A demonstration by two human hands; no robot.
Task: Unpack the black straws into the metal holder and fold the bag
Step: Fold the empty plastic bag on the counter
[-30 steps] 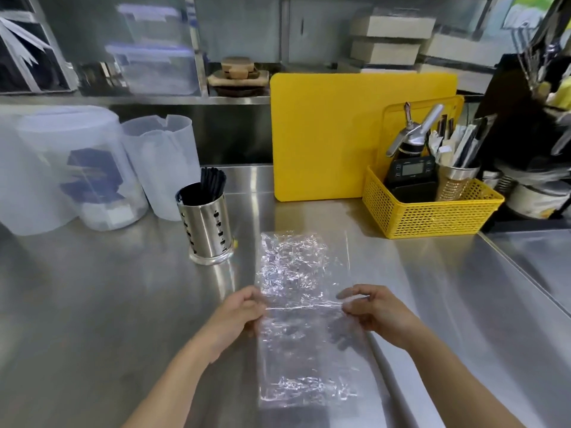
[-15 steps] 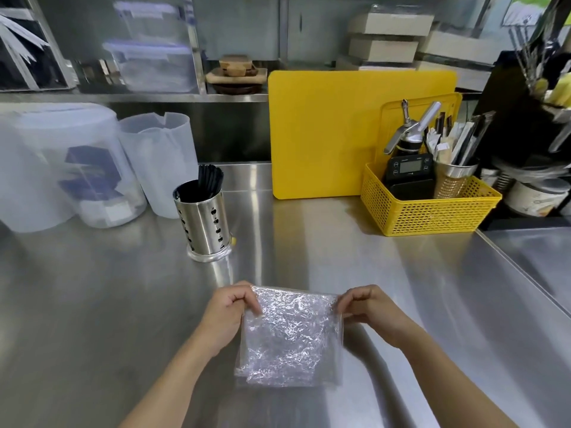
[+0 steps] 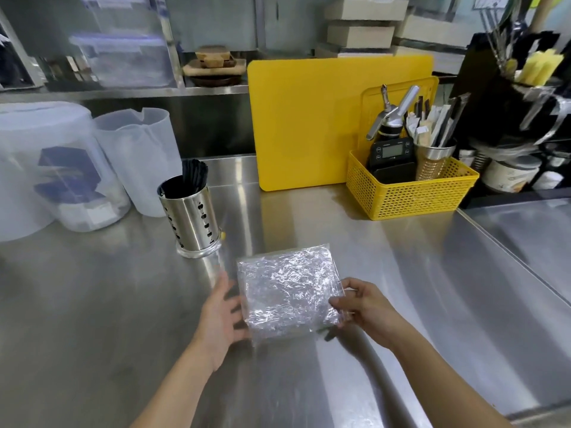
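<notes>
Bag [image 3: 287, 291]: clear crinkled plastic, folded to a rough square, lying on the desk [image 3: 92, 304] near centre. We judge the fold part done; a further fold may follow.

Right hand [image 3: 363, 308]: at the bag's right edge, grip closed on that edge between thumb and fingers, lifting it slightly, we think to carry it over for the next fold.

Left hand [image 3: 221, 310]: flat on the desk, touching the bag's left edge, fingers spread, grasping nothing. We take it as a stop that keeps the slick plastic from sliding on the steel.

Straws [image 3: 193, 174]: black, upright in the holder, tips above its rim. We count this part of the task finished.

Holder [image 3: 193, 219]: perforated metal cylinder, far and left of the bag, well apart from both hands.

Tubs [image 3: 61, 168]: translucent plastic, at far left, just beside the holder.

Board [image 3: 309, 118]: yellow, upright against the far wall.

Basket [image 3: 414, 193]: yellow mesh, far right, just in front of the board, carrying a timer, a cup of utensils and a dispenser.
</notes>
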